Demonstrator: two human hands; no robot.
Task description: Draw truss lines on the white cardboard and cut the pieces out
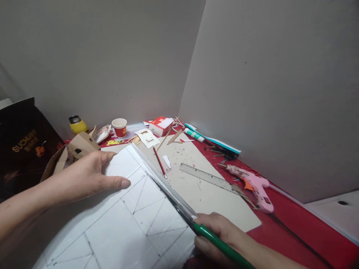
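My left hand (86,175) grips the far edge of a white sheet (120,228) marked with pencil lines, thumb on top and fingers curled behind it. My right hand (224,235) is closed round the green handles of a pair of scissors (182,207). The blades lie along the sheet's right edge, pointing away from me. Under the sheet lies a grey cardboard (202,186) on a red table (294,224).
On the cardboard lie a clear ruler (209,178) and a red pencil (159,161). A pink glue gun (252,185) rests at right. Farther back stand a red paper cup (119,127), a yellow flask (77,124), a small red box (161,125), a glue tube (194,135) and cardboard scraps (75,147).
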